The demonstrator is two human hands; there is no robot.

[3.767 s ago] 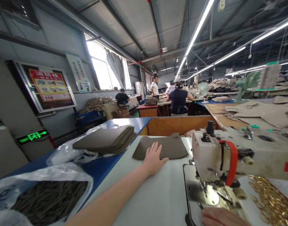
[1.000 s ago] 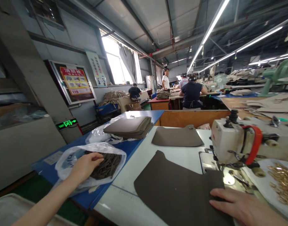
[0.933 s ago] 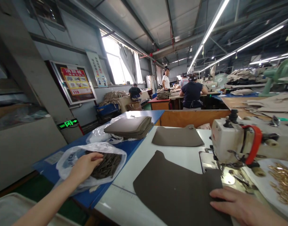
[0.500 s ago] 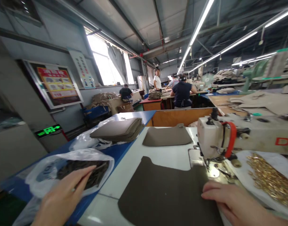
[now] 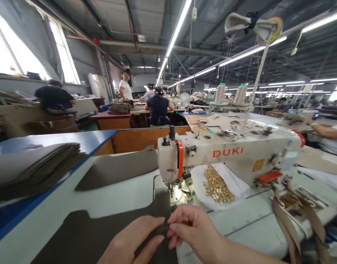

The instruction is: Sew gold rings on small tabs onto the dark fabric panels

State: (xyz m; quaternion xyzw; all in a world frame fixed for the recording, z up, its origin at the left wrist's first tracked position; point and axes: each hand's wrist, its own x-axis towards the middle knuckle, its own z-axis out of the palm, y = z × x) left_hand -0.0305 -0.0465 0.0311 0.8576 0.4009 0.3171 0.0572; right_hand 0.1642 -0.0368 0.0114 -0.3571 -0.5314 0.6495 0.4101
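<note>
In front of the sewing machine [image 5: 201, 150], my two hands meet over a dark grey-brown fabric panel [image 5: 69, 234], which lies flat on the table with its edge close to the needle plate. My left hand [image 5: 138, 238] is closed, thumb and forefinger on either side of what looks like a small dark strip [image 5: 156, 231]. Close against it, my right hand [image 5: 192, 229] is pinched at the fingertips. What it holds, if anything, is too small to make out. Gold metal rings [image 5: 216, 185] are heaped on a white sheet under the machine arm.
Another dark panel [image 5: 116, 167] lies beyond the first. A stack of panels [image 5: 33, 165] is on the blue surface at left. Tan straps [image 5: 286, 227] hang by a tray at right. Thread cones [image 5: 220, 93] stand behind the machine; several people work farther off.
The view has swung right. My left hand has left the plastic bag of dark pieces and come beside my right hand, whose fingers have gone from resting on the panel to a pinch.
</note>
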